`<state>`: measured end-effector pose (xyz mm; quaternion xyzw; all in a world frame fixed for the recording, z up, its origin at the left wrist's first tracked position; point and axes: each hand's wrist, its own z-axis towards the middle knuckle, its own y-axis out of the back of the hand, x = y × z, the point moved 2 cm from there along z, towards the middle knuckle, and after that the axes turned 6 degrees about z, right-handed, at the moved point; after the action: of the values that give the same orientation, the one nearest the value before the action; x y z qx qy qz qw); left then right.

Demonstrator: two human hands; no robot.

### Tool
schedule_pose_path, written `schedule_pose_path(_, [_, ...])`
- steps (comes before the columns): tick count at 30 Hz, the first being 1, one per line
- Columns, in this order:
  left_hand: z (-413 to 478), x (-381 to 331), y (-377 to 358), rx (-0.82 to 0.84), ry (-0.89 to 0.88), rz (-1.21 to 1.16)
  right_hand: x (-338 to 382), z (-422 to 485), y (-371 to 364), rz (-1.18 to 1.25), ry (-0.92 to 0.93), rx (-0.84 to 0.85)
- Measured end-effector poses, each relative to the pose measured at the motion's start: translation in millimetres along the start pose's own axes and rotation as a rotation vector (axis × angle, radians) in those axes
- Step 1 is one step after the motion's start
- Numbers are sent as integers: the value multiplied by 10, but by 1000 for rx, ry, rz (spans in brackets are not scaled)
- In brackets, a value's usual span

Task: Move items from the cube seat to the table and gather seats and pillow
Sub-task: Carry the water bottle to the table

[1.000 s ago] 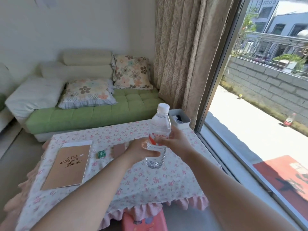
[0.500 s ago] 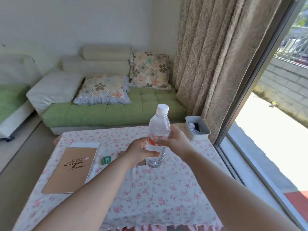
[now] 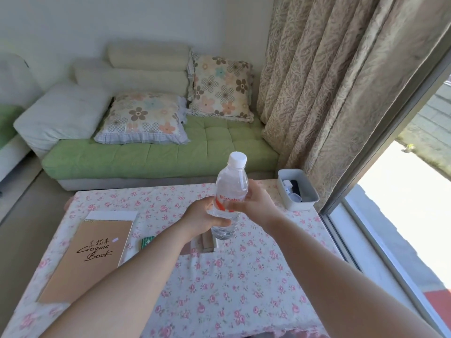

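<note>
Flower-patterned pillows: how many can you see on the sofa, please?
2 pillows: one lies flat on the green seat beside the white cushion; the other leans upright by the curtain. None seems hidden.

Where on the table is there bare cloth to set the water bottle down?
Bare cloth: the wide near stretch of the table between the forearms, and the far strip between the sketchbook and grey bin. Crowded: just below the water bottle, where a green box and a small brown item lie by the left hand.
</note>
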<state>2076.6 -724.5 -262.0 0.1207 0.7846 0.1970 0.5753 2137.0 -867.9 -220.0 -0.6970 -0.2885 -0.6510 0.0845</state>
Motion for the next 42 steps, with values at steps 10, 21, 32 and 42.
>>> schedule_pose_path(10, [1016, 248, -74, -19, 124, -24, -436, 1075, 161, -43, -77, 126])
schedule_pose_path(21, [2473, 745, -371, -33, 223, 25, -1272, 2556, 356, -221, -168, 255])
schedule_pose_path(32, [3360, 1714, -715, -88, 292, -35, -2304, 3367, 100, -258, -217, 317])
schedule_pose_path(42, [3282, 2244, -1193, -54, 355, -79, -2780, 3149, 22, -351, -283, 356])
